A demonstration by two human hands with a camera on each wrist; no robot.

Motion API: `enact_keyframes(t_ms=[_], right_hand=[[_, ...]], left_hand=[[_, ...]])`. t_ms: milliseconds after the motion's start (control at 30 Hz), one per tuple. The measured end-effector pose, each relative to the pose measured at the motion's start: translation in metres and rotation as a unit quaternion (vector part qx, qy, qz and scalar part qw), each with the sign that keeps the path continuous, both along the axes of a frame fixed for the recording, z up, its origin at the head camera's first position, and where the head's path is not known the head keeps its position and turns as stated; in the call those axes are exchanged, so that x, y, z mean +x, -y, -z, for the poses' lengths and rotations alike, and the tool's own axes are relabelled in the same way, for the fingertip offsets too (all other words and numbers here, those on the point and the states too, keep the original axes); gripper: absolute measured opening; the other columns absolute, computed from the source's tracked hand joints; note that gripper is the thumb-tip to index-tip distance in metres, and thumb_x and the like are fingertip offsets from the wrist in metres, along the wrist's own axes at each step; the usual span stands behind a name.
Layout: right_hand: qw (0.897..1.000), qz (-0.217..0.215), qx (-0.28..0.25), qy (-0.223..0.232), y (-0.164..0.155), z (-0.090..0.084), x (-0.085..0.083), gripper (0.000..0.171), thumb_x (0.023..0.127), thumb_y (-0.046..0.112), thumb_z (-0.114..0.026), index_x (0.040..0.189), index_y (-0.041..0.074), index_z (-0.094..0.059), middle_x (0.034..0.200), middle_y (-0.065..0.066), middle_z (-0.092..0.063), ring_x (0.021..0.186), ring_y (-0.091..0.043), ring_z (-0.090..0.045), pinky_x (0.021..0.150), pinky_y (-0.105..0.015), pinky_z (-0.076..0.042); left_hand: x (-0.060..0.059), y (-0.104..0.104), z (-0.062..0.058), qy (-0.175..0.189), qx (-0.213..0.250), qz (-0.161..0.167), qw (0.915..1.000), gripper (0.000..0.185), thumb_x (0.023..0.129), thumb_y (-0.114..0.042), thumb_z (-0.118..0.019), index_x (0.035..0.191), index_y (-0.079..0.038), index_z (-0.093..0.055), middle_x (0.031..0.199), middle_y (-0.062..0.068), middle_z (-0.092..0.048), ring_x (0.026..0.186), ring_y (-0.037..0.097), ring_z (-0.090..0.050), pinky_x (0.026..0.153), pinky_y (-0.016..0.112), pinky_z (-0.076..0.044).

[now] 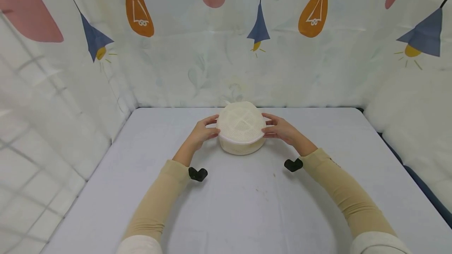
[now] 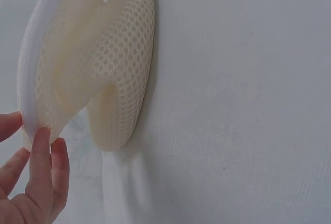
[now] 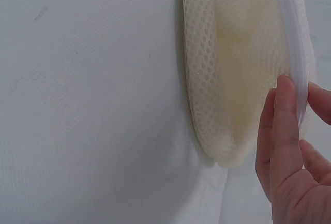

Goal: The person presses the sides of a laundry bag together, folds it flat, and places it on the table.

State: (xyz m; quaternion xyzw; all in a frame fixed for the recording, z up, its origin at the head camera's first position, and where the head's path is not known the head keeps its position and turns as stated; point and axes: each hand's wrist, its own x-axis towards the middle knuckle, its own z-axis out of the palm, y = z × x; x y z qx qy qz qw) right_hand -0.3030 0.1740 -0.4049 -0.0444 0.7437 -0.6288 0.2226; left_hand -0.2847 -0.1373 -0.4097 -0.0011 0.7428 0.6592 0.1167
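Observation:
A round cream mesh laundry bag [image 1: 241, 124] stands near the far edge of the table. My left hand [image 1: 203, 131] pinches the left side of its top rim, and my right hand [image 1: 283, 131] pinches the right side. White trim [image 2: 29, 84] runs around that rim, with the left fingertips bent over it in the left wrist view. Below the rim, the soft mesh wall [image 2: 114, 63] sags and folds inward. In the right wrist view, thumb and fingers grip the white edge [image 3: 295, 43] from both sides, while the bag's base meets the table.
A pale cloth covers the table [image 1: 240, 207], with a few small brown specks [image 1: 261, 192] in front of the bag. Behind it hangs a white curtain [image 1: 169, 66] printed with lamps and bulbs. Black wrist mounts [image 1: 197, 174] sit at both sleeve cuffs.

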Motion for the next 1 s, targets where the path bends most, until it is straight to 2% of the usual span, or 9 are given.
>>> enact_keyframes(t_ms=[500, 1000], right_hand=[[1.0, -0.01, -0.013, 0.003, -0.001, 0.01, -0.002, 0.079, 0.098, -0.005, -0.063, 0.164, 0.008, -0.021, 0.149, -0.029, -0.039, 0.1, -0.019, -0.065, 0.095, -0.036, -0.057], [1.0, -0.005, 0.004, 0.01, -0.001, 0.011, -0.003, 0.08, 0.099, -0.002, -0.064, 0.165, 0.01, -0.021, 0.15, -0.029, -0.038, 0.103, -0.022, -0.063, 0.095, -0.035, -0.057]], left_hand=[[0.003, -0.001, 0.003, 0.004, 0.007, -0.011, 0.9999, 0.066, 0.094, 0.008, -0.064, 0.156, -0.009, -0.045, 0.153, 0.017, -0.042, 0.119, 0.027, -0.055, 0.104, 0.038, -0.051], [0.0, -0.001, 0.006, 0.001, 0.002, -0.01, 1.0, 0.066, 0.094, 0.008, -0.063, 0.156, -0.009, -0.045, 0.154, 0.018, -0.042, 0.125, 0.03, -0.053, 0.106, 0.041, -0.05]])
